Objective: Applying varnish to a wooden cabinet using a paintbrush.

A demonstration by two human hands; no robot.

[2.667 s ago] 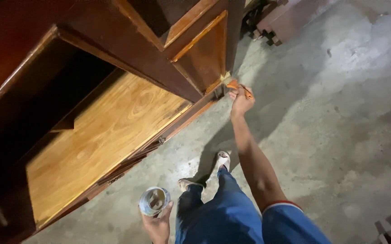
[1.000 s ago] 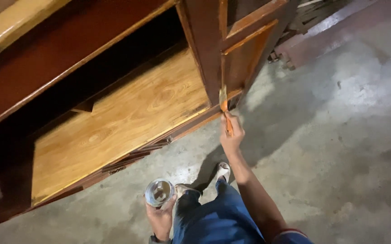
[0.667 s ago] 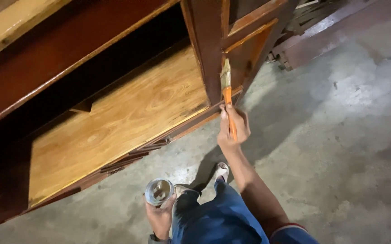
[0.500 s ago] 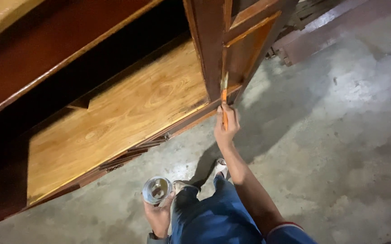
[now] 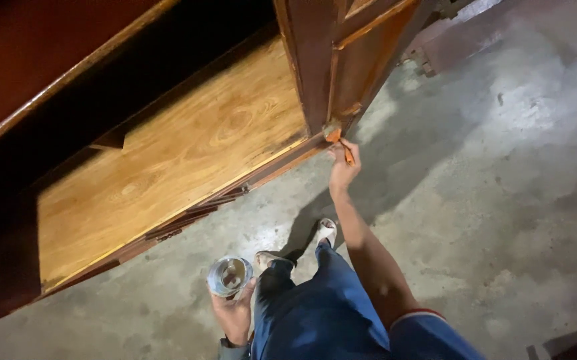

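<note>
My right hand [image 5: 343,168] holds a paintbrush [image 5: 337,138] with an orange handle, its bristles pressed against the lower corner of a dark reddish wooden cabinet door [image 5: 354,63]. My left hand [image 5: 234,312] hangs low by my hip and grips a small open metal tin [image 5: 229,276] from below. The cabinet [image 5: 168,153] stands open, showing a pale wooden shelf inside.
Grey concrete floor [image 5: 502,200] spreads to the right. My legs in blue trousers [image 5: 315,313] and my feet [image 5: 327,230] stand close to the cabinet base. Another dark wooden piece [image 5: 462,33] lies on the floor at the upper right.
My right hand has drawn the brush down the door's edge to its lower corner. The tin in my left hand has stayed by my hip.
</note>
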